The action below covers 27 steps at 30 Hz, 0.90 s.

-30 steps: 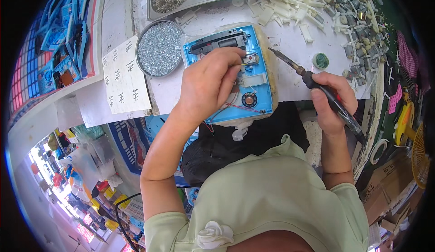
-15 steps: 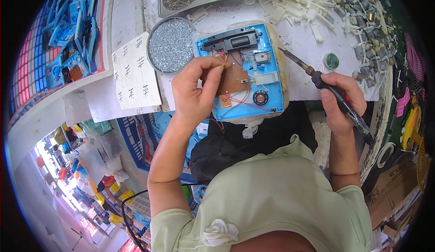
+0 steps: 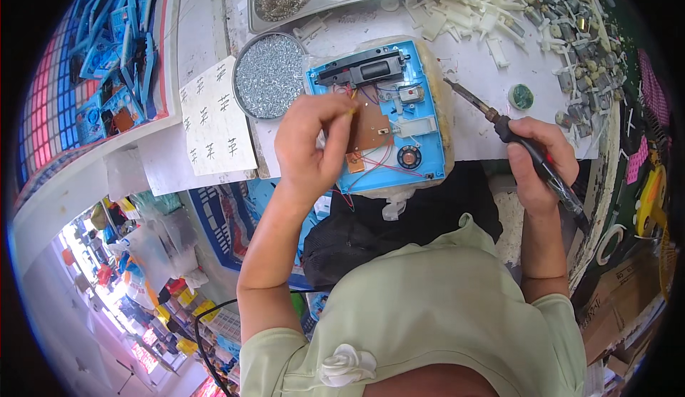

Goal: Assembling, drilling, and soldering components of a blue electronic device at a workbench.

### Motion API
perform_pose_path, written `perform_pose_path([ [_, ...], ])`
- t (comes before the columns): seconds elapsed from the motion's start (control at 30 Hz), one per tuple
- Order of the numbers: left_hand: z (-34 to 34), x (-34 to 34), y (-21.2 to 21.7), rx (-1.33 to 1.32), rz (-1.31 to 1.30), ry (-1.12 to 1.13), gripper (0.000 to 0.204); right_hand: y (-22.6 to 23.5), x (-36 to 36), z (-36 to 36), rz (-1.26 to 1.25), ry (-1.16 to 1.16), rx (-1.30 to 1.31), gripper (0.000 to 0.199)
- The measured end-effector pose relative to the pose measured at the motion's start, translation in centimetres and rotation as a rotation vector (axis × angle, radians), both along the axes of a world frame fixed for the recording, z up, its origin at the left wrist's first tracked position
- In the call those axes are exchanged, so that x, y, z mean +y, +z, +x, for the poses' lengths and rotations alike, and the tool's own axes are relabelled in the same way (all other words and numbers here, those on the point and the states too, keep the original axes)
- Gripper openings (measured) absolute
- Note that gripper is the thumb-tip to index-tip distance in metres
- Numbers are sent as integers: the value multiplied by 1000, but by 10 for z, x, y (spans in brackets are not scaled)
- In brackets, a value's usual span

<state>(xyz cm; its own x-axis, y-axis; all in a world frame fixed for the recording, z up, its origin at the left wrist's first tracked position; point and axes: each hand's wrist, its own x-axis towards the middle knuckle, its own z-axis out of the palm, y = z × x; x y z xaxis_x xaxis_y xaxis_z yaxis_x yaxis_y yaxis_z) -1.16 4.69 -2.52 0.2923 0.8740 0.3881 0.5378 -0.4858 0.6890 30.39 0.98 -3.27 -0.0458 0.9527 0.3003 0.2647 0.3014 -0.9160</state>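
Head view, now. Left hand (image 3: 314,140): thumb and forefinger pressed together on a thin yellow wire (image 3: 354,94) at the left edge of a flat brown circuit board (image 3: 370,127). Fingers hide the wire's end; cannot tell whether it touches the board. Right hand (image 3: 539,158): wrapped around the black handle of a slim soldering iron (image 3: 504,127), metal tip aimed up and left, apart from the work, just beyond its right side.

Workpiece: open, shallow, bright-blue plastic case (image 3: 371,178) on a cream padded block (image 3: 437,83) at the table's near edge. Inside, right of the board: a small silver boxy component (image 3: 411,94) and, lower, a round black speaker (image 3: 409,156).

Change: one second ago the left hand covered the board and reached the silver component; by half a second ago it had moved left, and it has stayed about there. Board's middle and right part now exposed. The iron has hardly shifted relative to the case.

Reading: the wire seems to be under positioning at the board, iron kept ready, no joint being heated at this instant. Judged mid-step; a steady pinch matters, since so thin a wire could slip or spring aside.
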Motion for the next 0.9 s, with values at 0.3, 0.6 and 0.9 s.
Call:
perform_pose_path([
  [0.3,18,8,14,385,228,-278,25,5,0,-4,28,47,13,25],
  [0.6,53,14,-1,243,166,-65,21,-2,-3,-1,43,19,40,25],
  [0.9,61,16,-3,221,154,-36,22,0,-1,2,-43,24,47,24],
])
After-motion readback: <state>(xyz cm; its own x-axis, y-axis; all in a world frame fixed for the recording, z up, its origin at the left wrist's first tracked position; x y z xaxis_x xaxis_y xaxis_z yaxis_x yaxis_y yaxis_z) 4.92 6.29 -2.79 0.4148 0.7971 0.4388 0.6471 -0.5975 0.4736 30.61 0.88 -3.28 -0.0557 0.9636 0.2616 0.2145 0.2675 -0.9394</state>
